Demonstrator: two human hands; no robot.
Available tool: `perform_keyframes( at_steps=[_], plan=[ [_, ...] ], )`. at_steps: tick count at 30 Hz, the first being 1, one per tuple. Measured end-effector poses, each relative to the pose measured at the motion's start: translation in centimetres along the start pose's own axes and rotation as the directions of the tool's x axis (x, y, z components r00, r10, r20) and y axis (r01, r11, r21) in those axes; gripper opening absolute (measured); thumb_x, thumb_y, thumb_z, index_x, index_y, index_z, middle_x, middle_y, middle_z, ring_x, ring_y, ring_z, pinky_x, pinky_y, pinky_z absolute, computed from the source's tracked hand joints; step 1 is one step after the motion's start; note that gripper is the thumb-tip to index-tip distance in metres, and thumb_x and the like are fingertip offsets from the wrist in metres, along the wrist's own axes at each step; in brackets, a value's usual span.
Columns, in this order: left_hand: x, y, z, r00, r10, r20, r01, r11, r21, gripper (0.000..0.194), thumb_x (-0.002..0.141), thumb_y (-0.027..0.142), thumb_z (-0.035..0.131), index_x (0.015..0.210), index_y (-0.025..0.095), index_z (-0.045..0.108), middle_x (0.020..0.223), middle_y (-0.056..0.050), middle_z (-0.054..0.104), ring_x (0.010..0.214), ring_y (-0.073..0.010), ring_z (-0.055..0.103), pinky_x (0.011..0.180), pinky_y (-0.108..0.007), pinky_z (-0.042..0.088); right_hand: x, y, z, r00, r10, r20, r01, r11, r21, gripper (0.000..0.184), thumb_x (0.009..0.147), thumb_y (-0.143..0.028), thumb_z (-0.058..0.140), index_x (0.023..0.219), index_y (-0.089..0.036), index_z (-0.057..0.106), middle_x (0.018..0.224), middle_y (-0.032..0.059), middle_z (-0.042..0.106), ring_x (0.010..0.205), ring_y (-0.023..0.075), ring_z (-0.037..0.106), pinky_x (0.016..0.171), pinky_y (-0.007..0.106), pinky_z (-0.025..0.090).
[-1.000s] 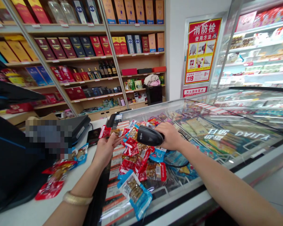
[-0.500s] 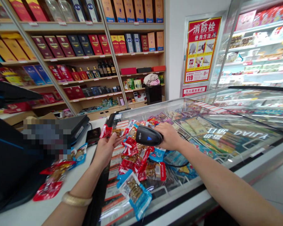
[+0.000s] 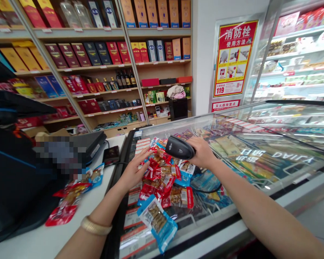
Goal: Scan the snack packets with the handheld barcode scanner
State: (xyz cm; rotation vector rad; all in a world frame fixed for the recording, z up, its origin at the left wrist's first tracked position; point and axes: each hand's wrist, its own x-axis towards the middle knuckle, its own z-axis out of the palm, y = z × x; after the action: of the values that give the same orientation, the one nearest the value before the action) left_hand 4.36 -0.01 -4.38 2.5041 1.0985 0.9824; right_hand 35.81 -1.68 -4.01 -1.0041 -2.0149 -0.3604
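My right hand (image 3: 202, 153) is wrapped round the handle of a black barcode scanner (image 3: 179, 147), whose head points left over a pile of snack packets. My left hand (image 3: 136, 171) reaches in at the pile's left edge, fingers stretched out and thumb apart, its tips at a red snack packet (image 3: 162, 155). Several more red packets (image 3: 162, 182) of brown food overlap below it, on the glass top of a freezer (image 3: 199, 239). Nearer me lies a blue packet (image 3: 158, 220) with a clear window. Another blue packet (image 3: 186, 176) sits beneath the scanner.
On the white counter (image 3: 89, 208) at left are more red packets (image 3: 63, 208), a blue packet (image 3: 97, 175), a dark phone-like device (image 3: 111, 155) and a black machine (image 3: 16, 180). The scanner's black cable (image 3: 209, 190) loops over the glass. Shelves of boxes (image 3: 97, 54) stand behind.
The red packet that my left hand held is no longer in its grip; that hand has moved right to the pile and its fingers have opened. The scanner has risen slightly, and its blue light is off.
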Motion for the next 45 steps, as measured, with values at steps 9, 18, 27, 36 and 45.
perform_keyframes(
  at_steps=[9,18,27,36,45],
  plan=[
    [-2.2,-1.4,-7.7,0.61,-0.674,-0.417,0.785,0.44,0.437,0.072,0.074,0.043,0.07,0.14,0.019,0.056,0.147,-0.027,0.047,0.131,-0.0531,0.047,0.101,-0.073,0.038,0.0,0.1,0.0,1.0,-0.015,0.002,0.015,1.0,0.01,0.025,0.078,-0.037,0.065,0.094,-0.018,0.07,0.081,0.0099,0.07,0.078,0.0246,0.06,0.072,0.034,0.039],
    [-10.1,-6.8,-13.8,0.402,-0.789,-0.464,0.912,0.391,0.124,0.03,0.056,0.038,0.082,0.074,0.026,0.061,0.06,-0.003,0.048,0.085,-0.0429,0.065,0.083,-0.061,0.051,-0.1,0.1,0.1,0.999,0.011,0.04,-0.011,1.0,-0.011,0.025,0.077,-0.036,0.068,0.094,-0.018,0.07,0.085,0.0107,0.071,0.08,0.0253,0.06,0.071,0.034,0.039],
    [-6.6,-0.2,-12.5,0.507,-0.742,-0.439,0.671,0.659,-0.339,0.038,0.066,0.028,0.081,0.099,0.028,0.063,0.086,0.0,0.07,0.082,-0.0223,0.067,0.062,-0.027,0.053,-0.1,0.1,0.4,1.0,0.007,0.011,-0.007,1.0,0.026,0.027,0.078,-0.039,0.069,0.094,-0.018,0.071,0.082,0.0099,0.071,0.076,0.0238,0.06,0.071,0.034,0.039],
    [1.9,2.3,-8.4,0.62,-0.775,0.121,0.337,0.124,-0.933,0.03,0.097,0.027,0.047,0.118,0.014,0.064,0.099,-0.012,0.074,0.08,-0.0192,0.073,0.064,-0.027,0.061,0.0,0.1,0.3,0.999,-0.003,0.051,0.003,1.0,0.0,0.029,0.076,-0.039,0.071,0.096,-0.018,0.07,0.082,0.0097,0.071,0.079,0.0247,0.061,0.072,0.034,0.04],
    [2.6,1.6,-4.5,0.572,-0.728,0.378,0.558,0.007,-0.83,0.021,0.093,0.024,0.058,0.106,0.012,0.066,0.088,-0.013,0.075,0.066,-0.0212,0.073,0.055,-0.029,0.061,0.3,-0.9,-0.5,0.988,-0.07,0.138,0.07,0.998,0.005,0.028,0.075,-0.036,0.066,0.096,-0.018,0.069,0.083,0.0093,0.07,0.079,0.0234,0.058,0.071,0.034,0.036]
  ],
)
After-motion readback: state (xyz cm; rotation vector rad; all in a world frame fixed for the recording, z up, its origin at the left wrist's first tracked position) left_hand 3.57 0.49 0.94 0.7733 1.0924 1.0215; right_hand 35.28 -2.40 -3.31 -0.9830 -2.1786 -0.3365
